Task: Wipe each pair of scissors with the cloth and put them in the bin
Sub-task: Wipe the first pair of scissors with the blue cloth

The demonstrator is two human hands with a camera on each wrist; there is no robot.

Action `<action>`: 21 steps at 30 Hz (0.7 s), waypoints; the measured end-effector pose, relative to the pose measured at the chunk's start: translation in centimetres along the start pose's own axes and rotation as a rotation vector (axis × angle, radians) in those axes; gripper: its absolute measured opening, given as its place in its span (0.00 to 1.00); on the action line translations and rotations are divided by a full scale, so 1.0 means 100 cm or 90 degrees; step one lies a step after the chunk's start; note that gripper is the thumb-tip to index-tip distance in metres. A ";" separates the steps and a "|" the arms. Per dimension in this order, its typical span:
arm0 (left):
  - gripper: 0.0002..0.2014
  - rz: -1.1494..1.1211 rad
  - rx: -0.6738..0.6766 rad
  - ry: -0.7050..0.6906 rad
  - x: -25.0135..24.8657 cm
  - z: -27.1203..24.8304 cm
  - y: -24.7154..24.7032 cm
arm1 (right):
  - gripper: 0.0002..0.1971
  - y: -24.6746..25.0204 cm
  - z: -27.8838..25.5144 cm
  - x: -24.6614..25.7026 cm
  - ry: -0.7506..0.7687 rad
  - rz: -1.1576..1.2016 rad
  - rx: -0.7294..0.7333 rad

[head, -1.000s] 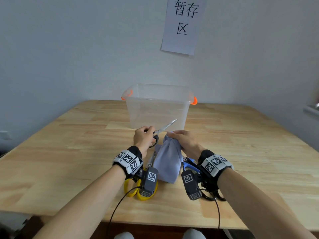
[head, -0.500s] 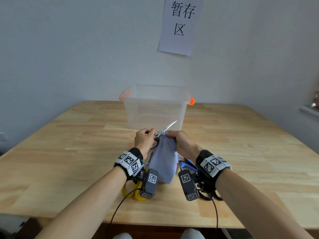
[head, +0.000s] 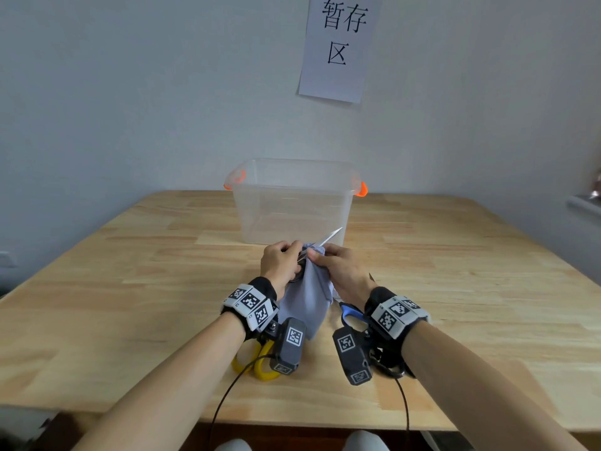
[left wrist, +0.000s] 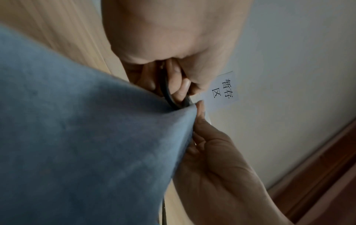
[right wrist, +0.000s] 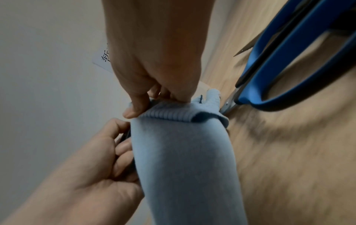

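Observation:
My left hand (head: 282,262) grips the black handle (left wrist: 167,94) of a pair of scissors held above the table. Their silver blade (head: 330,237) points up and right toward the bin. My right hand (head: 338,268) pinches the light blue cloth (head: 309,297) around the blade near the pivot, and the rest of the cloth hangs down. In the right wrist view thumb and fingers (right wrist: 134,109) squeeze the folded cloth (right wrist: 183,152). The clear plastic bin (head: 292,203) with orange handles stands just behind the hands and looks empty.
Blue-handled scissors (head: 351,315) lie on the wooden table (head: 130,288) under my right wrist, seen close as blue-handled scissors (right wrist: 289,60). Yellow-handled scissors (head: 257,362) lie under my left wrist. A paper sign (head: 338,47) hangs on the wall behind the bin.
My right hand has slid the cloth along the blade toward the handle, closing up against my left hand. The hanging cloth has followed to the left.

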State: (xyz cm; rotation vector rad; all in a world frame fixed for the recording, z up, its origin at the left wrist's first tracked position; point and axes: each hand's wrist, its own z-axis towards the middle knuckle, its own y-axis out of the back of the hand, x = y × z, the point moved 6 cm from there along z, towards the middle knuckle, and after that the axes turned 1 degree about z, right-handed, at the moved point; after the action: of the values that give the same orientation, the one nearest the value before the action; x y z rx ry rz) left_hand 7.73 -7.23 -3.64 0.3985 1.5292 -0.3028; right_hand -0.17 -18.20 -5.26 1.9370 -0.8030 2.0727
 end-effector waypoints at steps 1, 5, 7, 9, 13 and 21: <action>0.11 -0.004 -0.003 0.003 -0.001 0.000 0.000 | 0.08 -0.002 -0.001 -0.001 -0.004 0.025 0.007; 0.12 0.001 -0.010 -0.002 -0.002 0.002 -0.001 | 0.16 -0.006 -0.006 -0.009 -0.037 0.048 0.028; 0.10 0.008 -0.008 -0.004 -0.003 0.002 -0.003 | 0.23 -0.007 -0.007 -0.011 -0.051 0.021 0.008; 0.12 0.017 -0.009 -0.007 -0.002 0.002 -0.004 | 0.28 -0.007 -0.007 -0.011 -0.052 0.021 -0.011; 0.14 0.052 -0.006 -0.021 -0.001 0.001 -0.007 | 0.16 -0.001 -0.008 -0.012 -0.031 0.075 -0.046; 0.15 0.086 0.012 -0.038 -0.004 0.004 -0.003 | 0.10 0.000 -0.003 -0.008 -0.036 0.082 -0.096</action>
State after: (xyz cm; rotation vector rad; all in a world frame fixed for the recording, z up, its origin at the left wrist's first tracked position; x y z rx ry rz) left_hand 7.96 -7.70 -3.29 0.5019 1.4343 -0.2216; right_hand -0.29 -17.89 -6.07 1.9168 -1.0898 1.9704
